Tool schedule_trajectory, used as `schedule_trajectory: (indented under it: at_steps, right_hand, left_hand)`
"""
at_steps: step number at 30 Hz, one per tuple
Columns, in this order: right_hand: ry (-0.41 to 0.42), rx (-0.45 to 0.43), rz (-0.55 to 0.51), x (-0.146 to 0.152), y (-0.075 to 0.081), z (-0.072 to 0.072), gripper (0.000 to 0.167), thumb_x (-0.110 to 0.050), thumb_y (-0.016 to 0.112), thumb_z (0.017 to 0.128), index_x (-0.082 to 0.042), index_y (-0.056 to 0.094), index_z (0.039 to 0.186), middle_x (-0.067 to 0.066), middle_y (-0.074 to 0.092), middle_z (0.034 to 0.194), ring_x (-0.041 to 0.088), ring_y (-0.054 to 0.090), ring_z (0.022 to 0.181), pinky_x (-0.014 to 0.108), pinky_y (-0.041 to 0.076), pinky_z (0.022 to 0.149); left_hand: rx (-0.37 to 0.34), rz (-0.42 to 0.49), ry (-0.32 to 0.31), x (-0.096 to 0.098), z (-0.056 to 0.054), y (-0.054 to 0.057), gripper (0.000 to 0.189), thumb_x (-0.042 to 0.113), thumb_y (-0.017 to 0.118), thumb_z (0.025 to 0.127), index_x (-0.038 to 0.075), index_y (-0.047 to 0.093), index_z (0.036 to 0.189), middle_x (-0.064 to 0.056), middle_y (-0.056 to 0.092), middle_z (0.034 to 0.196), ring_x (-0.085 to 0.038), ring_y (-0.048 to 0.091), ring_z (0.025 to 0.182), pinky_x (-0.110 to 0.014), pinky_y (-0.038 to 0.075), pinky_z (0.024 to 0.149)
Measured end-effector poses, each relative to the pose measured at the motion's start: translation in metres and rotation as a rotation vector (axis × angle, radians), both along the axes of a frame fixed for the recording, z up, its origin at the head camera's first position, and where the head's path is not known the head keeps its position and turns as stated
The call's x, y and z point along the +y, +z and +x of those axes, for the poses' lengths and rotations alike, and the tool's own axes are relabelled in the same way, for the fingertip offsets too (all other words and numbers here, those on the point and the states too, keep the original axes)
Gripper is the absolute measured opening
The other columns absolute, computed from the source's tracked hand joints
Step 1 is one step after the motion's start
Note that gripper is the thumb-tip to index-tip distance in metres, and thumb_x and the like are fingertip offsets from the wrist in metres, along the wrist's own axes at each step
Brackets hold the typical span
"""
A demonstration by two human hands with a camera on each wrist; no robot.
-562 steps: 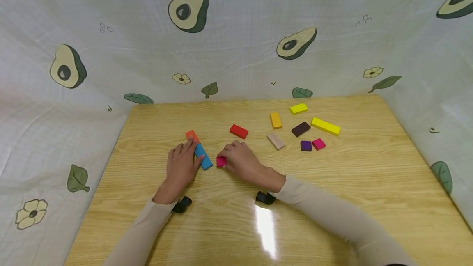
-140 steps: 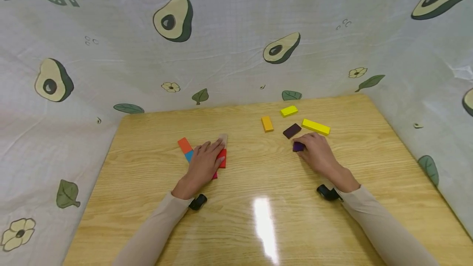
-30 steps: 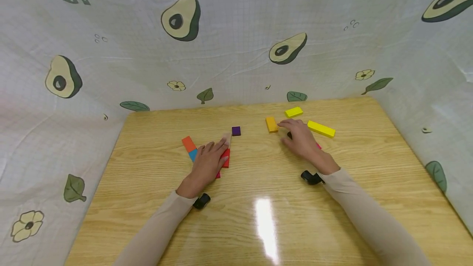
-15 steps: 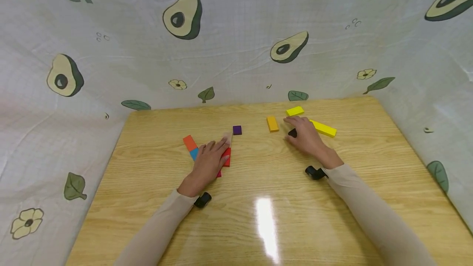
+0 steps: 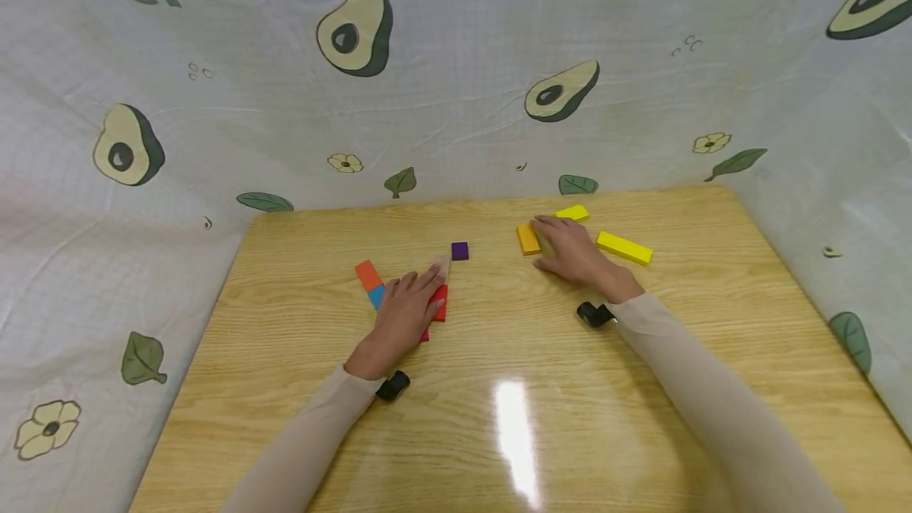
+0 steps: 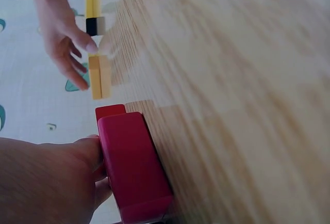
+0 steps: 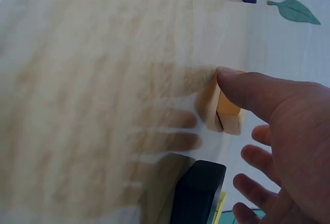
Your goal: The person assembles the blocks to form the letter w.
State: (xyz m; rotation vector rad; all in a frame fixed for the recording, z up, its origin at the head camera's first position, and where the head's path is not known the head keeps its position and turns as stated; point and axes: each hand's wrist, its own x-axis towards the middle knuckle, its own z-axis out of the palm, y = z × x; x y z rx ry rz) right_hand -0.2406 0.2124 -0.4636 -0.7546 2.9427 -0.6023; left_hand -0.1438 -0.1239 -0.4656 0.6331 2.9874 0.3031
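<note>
My left hand [image 5: 404, 313] rests over a group of small blocks, with its fingers extended. Beneath and around it show an orange-red block [image 5: 367, 274], a blue block [image 5: 375, 297], a magenta block [image 6: 135, 162], a red block [image 5: 441, 305] and a plain wood block [image 5: 444, 266]; the hand covers parts of them. At the far right of centre, my right hand [image 5: 575, 254] is spread beside a yellow-orange block [image 5: 528, 240], thumb and fingertips close to its right side. Under that hand, the dark block [image 7: 198, 193] appears in the right wrist view.
A purple block [image 5: 460, 251] lies just behind the wood block. Farther right are a short yellow block [image 5: 573, 213] and a long yellow block [image 5: 625, 248]. A patterned cloth [image 5: 456, 101] hangs along the table's [image 5: 641, 418] back edge.
Magenta, red and wood blocks have joined the left group since the earliest frame. The purple block has moved left beside it. Lately my right hand has shifted from the dark block toward the yellow-orange one.
</note>
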Motion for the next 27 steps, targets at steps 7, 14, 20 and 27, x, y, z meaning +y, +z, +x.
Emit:
schedule_trajectory:
  at_steps: [7,14,20,27]
  right_hand:
    - [0.074,-0.021,0.009,-0.004,0.002,-0.011,0.068,-0.018,0.075,0.100,0.008,0.045,0.155,0.029,0.045,0.159,0.050,0.039,0.147,0.066,0.028,0.121]
    - [0.074,-0.012,0.015,-0.007,0.000,-0.017,0.062,-0.015,0.077,0.098,0.009,0.052,0.150,0.029,0.055,0.151,0.048,0.046,0.142,0.063,0.035,0.118]
    - [0.096,0.002,-0.018,-0.016,0.004,-0.008,0.060,-0.016,0.080,0.096,0.008,0.056,0.147,0.028,0.059,0.146,0.048,0.048,0.139,0.063,0.036,0.117]
    - [0.160,-0.004,-0.028,-0.039,0.008,0.004,0.059,-0.018,0.079,0.097,0.005,0.058,0.147,0.023,0.060,0.148,0.045,0.049,0.139,0.062,0.038,0.116]
  left_hand:
    - [0.011,-0.005,0.006,0.000,0.000,0.001,0.049,0.030,0.056,0.111,0.011,0.055,0.156,-0.007,0.042,0.168,-0.042,0.045,0.146,-0.059,0.036,0.118]
    - [0.021,-0.014,0.004,0.000,-0.001,0.001,0.048,0.030,0.057,0.111,0.012,0.055,0.155,-0.007,0.043,0.167,-0.041,0.046,0.146,-0.058,0.038,0.116]
    - [-0.003,0.002,0.002,-0.001,-0.002,0.000,0.049,0.030,0.054,0.112,0.012,0.052,0.157,-0.006,0.040,0.169,-0.042,0.043,0.148,-0.059,0.035,0.119]
    - [0.020,-0.007,-0.004,-0.001,-0.003,-0.001,0.048,0.030,0.057,0.111,0.012,0.055,0.155,-0.007,0.043,0.167,-0.042,0.046,0.145,-0.058,0.038,0.116]
